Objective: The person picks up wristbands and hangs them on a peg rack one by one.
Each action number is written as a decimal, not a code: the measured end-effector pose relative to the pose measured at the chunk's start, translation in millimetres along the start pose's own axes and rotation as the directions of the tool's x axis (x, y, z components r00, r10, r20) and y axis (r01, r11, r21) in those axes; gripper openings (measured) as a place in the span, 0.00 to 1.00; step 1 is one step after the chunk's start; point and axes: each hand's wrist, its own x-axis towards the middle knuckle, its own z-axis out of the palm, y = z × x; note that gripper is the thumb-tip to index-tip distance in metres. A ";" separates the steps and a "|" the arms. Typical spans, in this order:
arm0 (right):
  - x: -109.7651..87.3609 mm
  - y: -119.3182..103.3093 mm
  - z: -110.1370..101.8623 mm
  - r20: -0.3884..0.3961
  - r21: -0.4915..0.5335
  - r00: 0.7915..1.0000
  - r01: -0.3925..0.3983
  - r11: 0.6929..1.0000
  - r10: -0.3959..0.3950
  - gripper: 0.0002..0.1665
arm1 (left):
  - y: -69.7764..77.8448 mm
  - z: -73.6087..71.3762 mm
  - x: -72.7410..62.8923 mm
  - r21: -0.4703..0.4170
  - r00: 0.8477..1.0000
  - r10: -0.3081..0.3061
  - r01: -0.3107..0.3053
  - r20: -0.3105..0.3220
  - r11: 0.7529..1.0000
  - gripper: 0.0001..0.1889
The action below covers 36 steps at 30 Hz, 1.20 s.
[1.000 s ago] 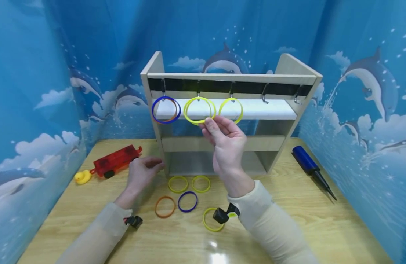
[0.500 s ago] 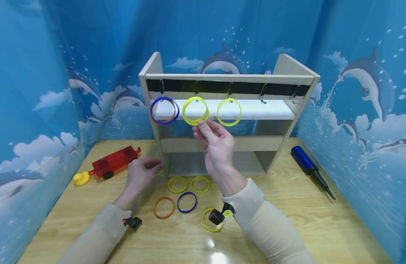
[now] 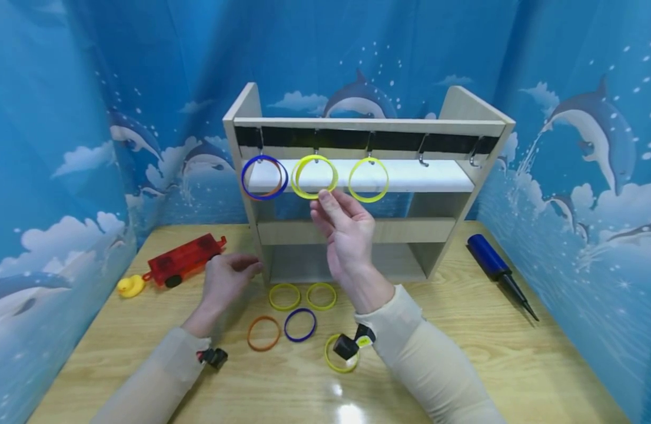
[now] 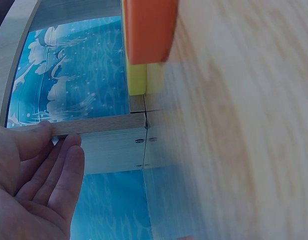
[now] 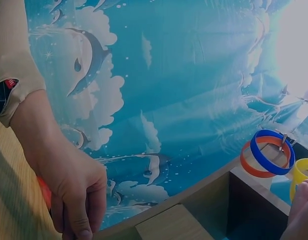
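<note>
My R hand (image 3: pixel 349 238) pinches a yellow ring (image 3: pixel 336 176) at the 2nd hook (image 3: pixel 316 154) from rack's (image 3: pixel 410 231) L edge; L hand (image 3: pixel 227 275), fingers loose, nr its bottom-L corner; blue ring (image 3: pixel 300 340) on bench (image 3: pixel 516 365).

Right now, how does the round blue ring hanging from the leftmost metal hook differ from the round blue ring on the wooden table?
The hanging blue ring is upright; the table blue ring lies flat. The hanging blue ring shares its hook with an orange ring; the table blue ring lies beside another orange ring. Both are round and blue.
</note>
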 end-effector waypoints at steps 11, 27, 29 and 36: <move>1.2 3.7 -6.9 0.037 -0.055 0.999 -0.031 0.998 0.033 0.11 | 1.1 0.7 -0.2 0.014 1.000 -0.003 0.003 -0.002 1.000 0.06; 4.6 3.3 -8.8 0.047 -0.044 0.999 -0.018 0.999 0.020 0.13 | 1.7 0.2 -0.3 0.017 1.000 0.002 -0.002 -0.005 1.000 0.06; 4.4 3.4 -9.4 0.049 -0.049 0.999 -0.018 0.999 0.020 0.13 | 1.2 0.2 -0.2 0.015 1.000 0.002 -0.002 -0.003 1.000 0.06; 2.6 3.2 -12.4 0.057 -0.072 0.998 -0.025 0.997 0.029 0.12 | 1.2 0.2 -0.7 0.014 1.000 0.002 -0.002 -0.001 1.000 0.06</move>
